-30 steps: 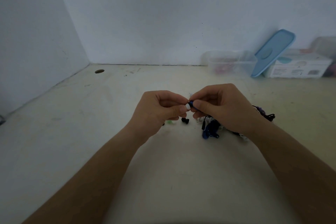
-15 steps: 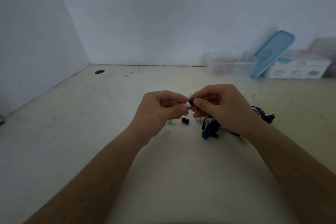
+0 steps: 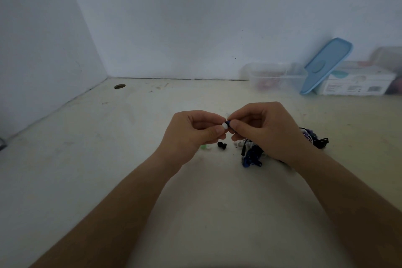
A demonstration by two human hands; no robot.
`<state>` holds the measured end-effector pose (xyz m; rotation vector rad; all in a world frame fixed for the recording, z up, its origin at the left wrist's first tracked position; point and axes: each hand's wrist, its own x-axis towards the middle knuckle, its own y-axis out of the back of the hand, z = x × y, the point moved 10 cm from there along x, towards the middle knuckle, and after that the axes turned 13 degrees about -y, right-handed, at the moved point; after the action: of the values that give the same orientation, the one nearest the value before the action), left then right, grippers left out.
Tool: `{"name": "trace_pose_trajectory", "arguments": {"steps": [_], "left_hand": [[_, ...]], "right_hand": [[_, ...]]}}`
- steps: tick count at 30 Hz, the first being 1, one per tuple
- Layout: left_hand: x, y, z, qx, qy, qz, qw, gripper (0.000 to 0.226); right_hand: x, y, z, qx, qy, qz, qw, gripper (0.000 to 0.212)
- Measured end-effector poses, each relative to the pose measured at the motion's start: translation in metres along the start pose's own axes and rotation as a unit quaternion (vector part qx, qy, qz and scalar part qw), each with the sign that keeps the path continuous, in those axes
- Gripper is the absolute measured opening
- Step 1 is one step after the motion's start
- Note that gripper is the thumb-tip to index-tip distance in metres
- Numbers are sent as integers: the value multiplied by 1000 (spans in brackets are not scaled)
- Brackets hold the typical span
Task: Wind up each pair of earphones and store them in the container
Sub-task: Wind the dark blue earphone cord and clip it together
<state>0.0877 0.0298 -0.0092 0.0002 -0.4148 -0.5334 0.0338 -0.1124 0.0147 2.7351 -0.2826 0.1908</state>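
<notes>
Above the table's middle, my left hand (image 3: 193,131) and my right hand (image 3: 264,130) meet fingertip to fingertip. Between them they pinch a blue earbud with a white tip (image 3: 226,125). Its blue cable (image 3: 251,156) hangs down into a tangled pile of earphones (image 3: 313,139) lying under my right hand, partly hidden by it. A loose black ear tip (image 3: 221,145) and a greenish one (image 3: 204,147) lie on the table just below my left hand. The clear plastic container (image 3: 275,77) stands open at the back right against the wall.
A light blue lid (image 3: 326,64) leans against the container's right side. A white printed box (image 3: 356,84) and another blurred clear box stand further right. A round cable hole (image 3: 119,86) sits at the table's back left. Walls close the left and back.
Both hands have stayed together at the same spot, shifting only slightly upward. The white tip between the fingers shows a little more.
</notes>
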Motion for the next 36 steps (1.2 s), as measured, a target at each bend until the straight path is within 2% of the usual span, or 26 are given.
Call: {"name": "trace_pose_trajectory", "arguments": {"steps": [17, 26, 36], "left_hand": [[1, -4, 1, 3, -14, -32, 999, 17], [1, -2, 1, 12, -22, -28, 999, 17], [2, -3, 3, 20, -32, -33, 999, 18]], "right_hand": [[-1, -1, -2, 11, -12, -35, 999, 11], [-2, -1, -4, 0, -2, -25, 1000, 9], [-4, -3, -6, 3, -2, -53, 999, 13]]}}
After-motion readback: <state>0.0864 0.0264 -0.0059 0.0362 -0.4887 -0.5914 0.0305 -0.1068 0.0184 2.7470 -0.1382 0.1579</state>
